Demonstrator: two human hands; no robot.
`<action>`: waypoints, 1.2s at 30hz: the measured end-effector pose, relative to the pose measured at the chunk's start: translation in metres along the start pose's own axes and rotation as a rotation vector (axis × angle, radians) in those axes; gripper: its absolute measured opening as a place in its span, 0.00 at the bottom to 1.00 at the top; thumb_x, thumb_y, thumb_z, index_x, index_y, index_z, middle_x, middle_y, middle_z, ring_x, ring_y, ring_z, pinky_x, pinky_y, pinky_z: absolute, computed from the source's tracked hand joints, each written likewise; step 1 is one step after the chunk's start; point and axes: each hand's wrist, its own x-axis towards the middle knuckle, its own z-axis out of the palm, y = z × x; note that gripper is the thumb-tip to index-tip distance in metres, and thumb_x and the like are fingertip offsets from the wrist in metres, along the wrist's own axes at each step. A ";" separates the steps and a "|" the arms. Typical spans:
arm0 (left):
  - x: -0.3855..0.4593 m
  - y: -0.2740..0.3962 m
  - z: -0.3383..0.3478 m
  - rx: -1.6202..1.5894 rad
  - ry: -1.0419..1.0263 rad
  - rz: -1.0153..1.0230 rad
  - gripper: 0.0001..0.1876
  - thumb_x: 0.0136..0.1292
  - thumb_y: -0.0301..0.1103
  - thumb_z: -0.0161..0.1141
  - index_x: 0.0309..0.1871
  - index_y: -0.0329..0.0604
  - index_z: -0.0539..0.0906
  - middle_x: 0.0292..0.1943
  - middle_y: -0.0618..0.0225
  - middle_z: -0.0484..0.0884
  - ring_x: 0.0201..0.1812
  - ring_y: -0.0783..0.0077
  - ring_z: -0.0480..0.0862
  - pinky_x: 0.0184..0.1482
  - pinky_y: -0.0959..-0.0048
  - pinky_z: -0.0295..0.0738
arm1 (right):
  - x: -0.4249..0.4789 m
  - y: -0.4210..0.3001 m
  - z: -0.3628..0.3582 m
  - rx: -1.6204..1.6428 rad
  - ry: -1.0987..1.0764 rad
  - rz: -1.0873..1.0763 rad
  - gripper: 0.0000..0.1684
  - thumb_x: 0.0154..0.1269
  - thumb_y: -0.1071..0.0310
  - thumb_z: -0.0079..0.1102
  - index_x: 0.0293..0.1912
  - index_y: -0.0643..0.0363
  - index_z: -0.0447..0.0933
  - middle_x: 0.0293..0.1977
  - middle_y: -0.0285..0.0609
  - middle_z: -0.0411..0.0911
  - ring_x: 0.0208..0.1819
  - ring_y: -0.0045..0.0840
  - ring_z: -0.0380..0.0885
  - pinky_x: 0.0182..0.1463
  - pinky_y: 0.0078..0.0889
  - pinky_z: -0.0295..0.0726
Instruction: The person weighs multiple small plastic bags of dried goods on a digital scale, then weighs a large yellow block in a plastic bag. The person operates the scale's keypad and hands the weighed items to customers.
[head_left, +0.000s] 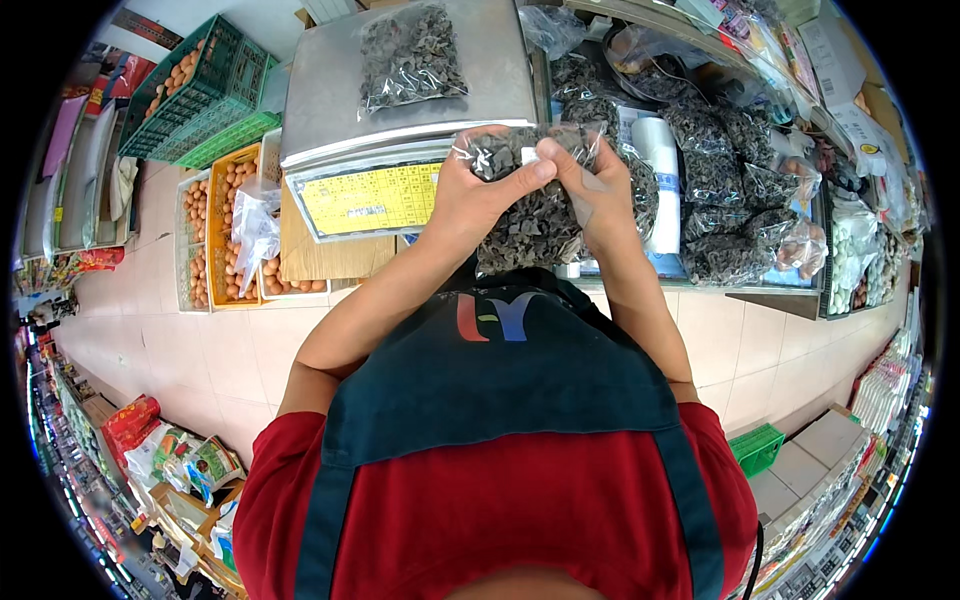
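Observation:
Between both hands is a clear plastic bag of dark dried flakes, seemingly dried black fungus (529, 232), held up in front of the apron. My left hand (484, 187) grips its upper left side, thumb stretched across the top. My right hand (596, 184) grips the upper right side, and the two thumbs meet near a small white label (529, 155) on the plastic. The fingers behind the bag are partly hidden. A similar filled bag (412, 60) lies flat on the steel weighing platform (322, 82) just beyond my left hand.
Below the platform's front edge hangs a yellow printed chart (367, 199). To the right are a white plastic roll (656, 184) and several more filled bags (705, 165). Egg crates (232, 169) stand on the floor at left, near a cardboard box (330, 251) and stacked green crates (202, 112).

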 end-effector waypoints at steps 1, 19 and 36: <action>0.000 -0.003 0.001 0.004 0.056 -0.002 0.26 0.51 0.35 0.75 0.49 0.36 0.74 0.38 0.68 0.82 0.39 0.82 0.80 0.43 0.80 0.76 | -0.001 0.006 -0.002 -0.031 0.010 -0.028 0.16 0.61 0.64 0.67 0.43 0.63 0.77 0.35 0.34 0.78 0.37 0.15 0.74 0.44 0.18 0.73; 0.038 0.050 -0.065 0.372 0.257 0.410 0.17 0.67 0.33 0.55 0.55 0.35 0.74 0.47 0.61 0.82 0.46 0.73 0.81 0.47 0.76 0.75 | 0.025 0.034 -0.147 -0.478 0.536 -0.050 0.41 0.58 0.50 0.68 0.59 0.71 0.66 0.53 0.51 0.73 0.51 0.33 0.73 0.58 0.32 0.69; 0.135 0.073 -0.129 1.355 0.349 0.032 0.46 0.44 0.65 0.67 0.52 0.26 0.75 0.49 0.42 0.80 0.53 0.51 0.79 0.55 0.63 0.71 | -0.014 0.096 -0.053 -0.486 -0.152 -0.050 0.10 0.63 0.68 0.62 0.42 0.61 0.79 0.29 0.34 0.80 0.30 0.13 0.74 0.37 0.20 0.75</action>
